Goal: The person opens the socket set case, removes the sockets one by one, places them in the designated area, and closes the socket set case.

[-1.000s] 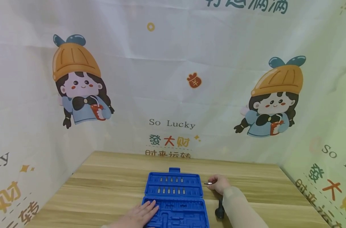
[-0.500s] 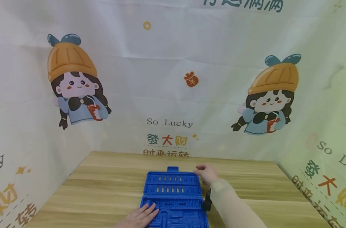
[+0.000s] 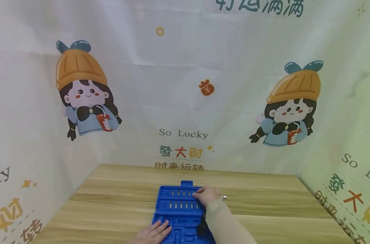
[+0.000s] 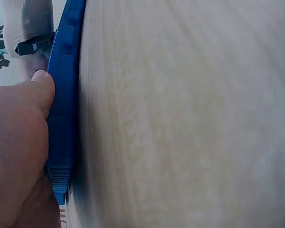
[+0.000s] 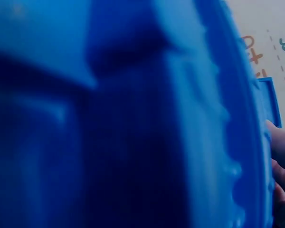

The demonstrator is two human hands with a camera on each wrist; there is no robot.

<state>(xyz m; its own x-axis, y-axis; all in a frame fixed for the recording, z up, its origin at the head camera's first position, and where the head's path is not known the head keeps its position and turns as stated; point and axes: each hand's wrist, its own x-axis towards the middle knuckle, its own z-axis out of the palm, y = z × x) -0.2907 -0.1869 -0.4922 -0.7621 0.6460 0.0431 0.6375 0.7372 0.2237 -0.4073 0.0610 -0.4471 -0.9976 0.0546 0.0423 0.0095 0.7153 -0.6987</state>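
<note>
A blue plastic bit case (image 3: pixel 188 211) lies unfolded on the wooden table, with two rows of screwdriver bits (image 3: pixel 181 205) in its far half. My left hand (image 3: pixel 151 233) rests on the left edge of the near half, fingers straight. In the left wrist view its thumb (image 4: pixel 43 88) lies against the case's side wall (image 4: pixel 64 95). My right hand (image 3: pixel 207 196) reaches over the far half and pinches at the rightmost bit of the upper row. Its fingertips cover that bit. In the right wrist view only some curled fingers (image 5: pixel 282 156) show beyond the blue rim.
A small metal piece (image 3: pixel 224 197) lies on the wooden table (image 3: pixel 111 200) just right of my right hand. The case's latch tab (image 3: pixel 186 183) sticks out at the far edge. A printed cloth (image 3: pixel 136 84) hangs behind and at both sides.
One second ago my right hand held a small metal piece right of the case. That piece now lies on the table, and the hand has moved left onto the upper bit row. My left hand stays put.
</note>
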